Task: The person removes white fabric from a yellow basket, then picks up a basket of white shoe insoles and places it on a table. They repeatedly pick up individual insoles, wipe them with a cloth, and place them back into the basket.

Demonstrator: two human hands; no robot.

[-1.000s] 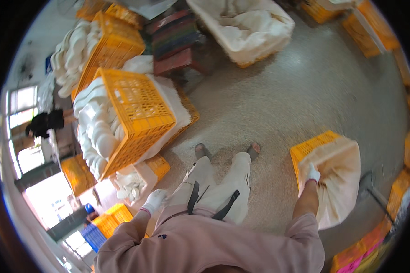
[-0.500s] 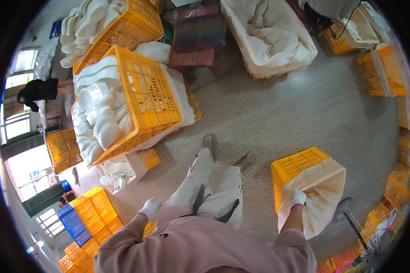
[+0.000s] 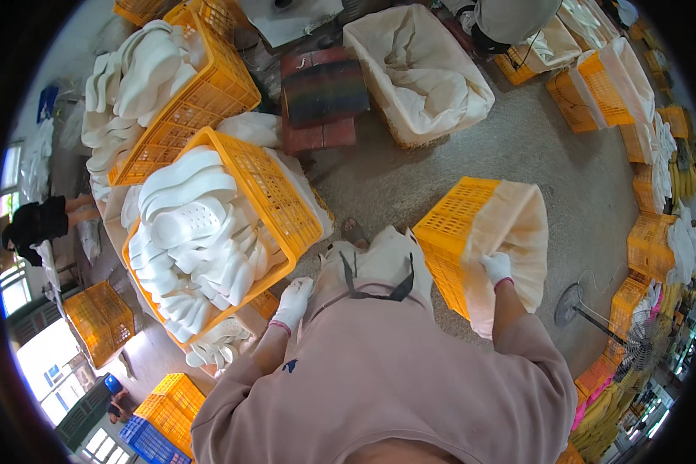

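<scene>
My right hand [image 3: 497,267], in a white glove, is closed on the cream cloth liner [image 3: 520,232] draped over a yellow plastic crate [image 3: 455,220]. The crate is tilted beside my right leg, and the cloth covers its open side. On the other side, my left hand [image 3: 292,301], also gloved, hangs by my left hip with its fingers loosely stretched and nothing seen in it. Close to it is a large yellow crate [image 3: 274,197] heaped with white foam shoe soles [image 3: 197,232], among them a clog-like piece with holes.
Another yellow crate [image 3: 209,100] of white soles stands farther left. Ahead are a red bench [image 3: 317,131] and a big cloth-lined bin [image 3: 441,85]. A standing fan [image 3: 634,344] and stacked crates line the right. Other people are in view at the far left and top right.
I have moved forward, closer to the heaped crate. The cloth-lined crate has come along in my right hand. My left hand has swung inward to my hip, its fingers straighter.
</scene>
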